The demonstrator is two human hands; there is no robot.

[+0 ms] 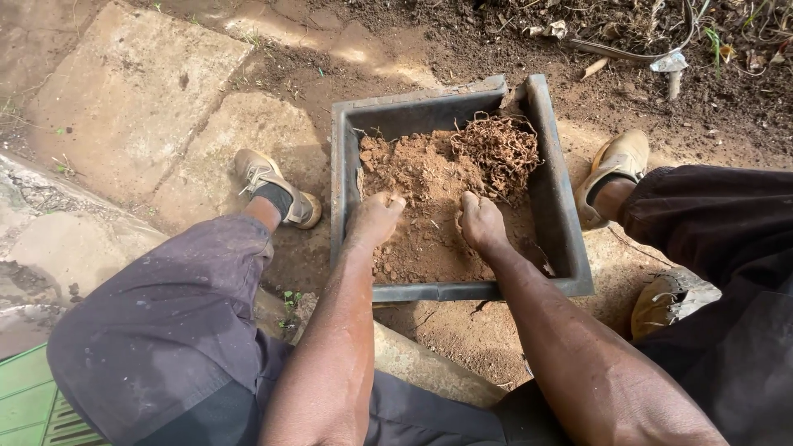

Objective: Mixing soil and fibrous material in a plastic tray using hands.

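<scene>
Item, far left: pale stone slabs (140, 91) lying flat on the ground, a green grate (33, 396) showing at the near left corner.

Item: left hand (373, 220) pressing into the reddish soil (429, 206), its fingers dug under the loose earth; whether they are apart or together I cannot tell.

Item, centre: grey square tray (570, 248) sitting on the dirt between the person's shoes, holding the soil heaped toward its far side. The soil is looking dry, crumbly and light by the handful, likely spilling through any loose hold; cupping it from beneath would seem surest.

Item: tangle of dry roots (500, 149) resting at the tray's far right, looking springy and brittle.

Item: right hand (481, 223) lying on the heap, fingers curled together into the soil.

Item, right: tan shoe (615, 165) crowding the tray's right wall. Open room is lying near, toward the knees, and far, over dark earth (496, 41).
</scene>
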